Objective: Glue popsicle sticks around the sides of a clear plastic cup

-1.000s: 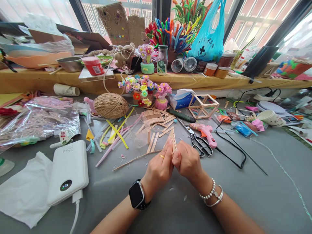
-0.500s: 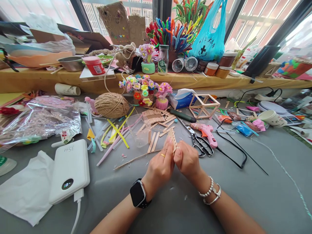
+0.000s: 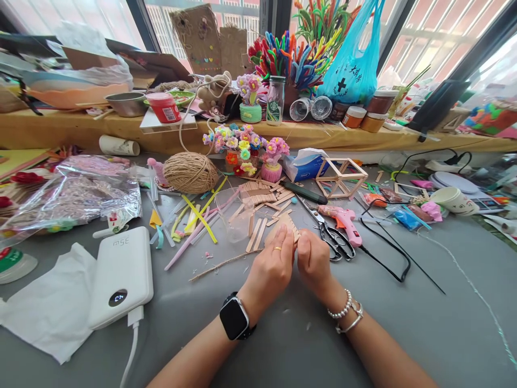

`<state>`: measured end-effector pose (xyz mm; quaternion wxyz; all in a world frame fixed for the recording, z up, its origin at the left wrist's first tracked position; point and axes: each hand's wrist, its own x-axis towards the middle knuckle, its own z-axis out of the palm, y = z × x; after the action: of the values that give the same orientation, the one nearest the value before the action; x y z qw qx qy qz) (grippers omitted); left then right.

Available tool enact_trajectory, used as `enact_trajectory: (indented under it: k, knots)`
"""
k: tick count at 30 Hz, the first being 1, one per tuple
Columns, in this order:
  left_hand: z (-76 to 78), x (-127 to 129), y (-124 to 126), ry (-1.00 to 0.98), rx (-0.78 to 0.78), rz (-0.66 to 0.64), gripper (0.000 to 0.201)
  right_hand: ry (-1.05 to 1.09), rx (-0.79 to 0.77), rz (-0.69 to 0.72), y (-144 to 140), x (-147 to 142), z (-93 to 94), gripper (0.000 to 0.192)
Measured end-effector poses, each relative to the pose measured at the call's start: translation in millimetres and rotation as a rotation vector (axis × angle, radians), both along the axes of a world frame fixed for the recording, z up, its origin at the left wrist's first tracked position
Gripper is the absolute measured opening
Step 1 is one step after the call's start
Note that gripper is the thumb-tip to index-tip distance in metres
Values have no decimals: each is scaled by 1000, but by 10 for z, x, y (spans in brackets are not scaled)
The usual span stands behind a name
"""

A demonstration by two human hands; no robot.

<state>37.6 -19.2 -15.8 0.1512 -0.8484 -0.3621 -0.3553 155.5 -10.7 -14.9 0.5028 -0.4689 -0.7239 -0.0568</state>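
Note:
Both hands meet over the middle of the grey table. My left hand [image 3: 274, 261], with a ring and a watch, is closed around a small panel of wooden craft sticks [image 3: 288, 222], whose upper end shows beyond the fingers. My right hand [image 3: 315, 258] is closed in a pinch at the panel's right edge; its fingertips hide what they touch there. Just beyond lie loose craft sticks [image 3: 257, 234] and a clear plastic cup [image 3: 234, 218]. A twine strand [image 3: 226, 263] runs toward the left hand. To the right are black-handled scissors [image 3: 339, 242] and a pink glue gun [image 3: 345, 223].
A stick-built frame [image 3: 342, 178], a twine ball [image 3: 190, 172] and fluffy flowers [image 3: 238, 145] stand farther back. At left are a white power bank [image 3: 123, 277] and a tissue [image 3: 52, 302]. A cluttered ledge [image 3: 161, 134] runs along the back; a black cord [image 3: 388, 256] lies at right.
The view has shifted slightly, so most things sit a little farther right. The stick panel has turned from nearly edge-on to show more of its flat face. Both hands still hold it.

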Motion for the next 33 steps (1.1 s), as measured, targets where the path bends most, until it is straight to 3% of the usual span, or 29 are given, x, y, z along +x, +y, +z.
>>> enact_trajectory:
  k: [12, 20, 27, 33]
  knots:
    - [18, 30, 1, -73, 25, 57, 31, 8, -16, -8, 16, -16, -33, 29]
    - [6, 14, -20, -46, 29, 96, 42, -51, 28, -19, -7, -16, 8, 28]
    - [41, 14, -20, -158, -37, 75, 48, -195, 123, -7, -29, -9, 42, 25]
    - [32, 44, -30, -178, -9, 133, 48, -247, 183, -37, -48, -37, 73, 22]
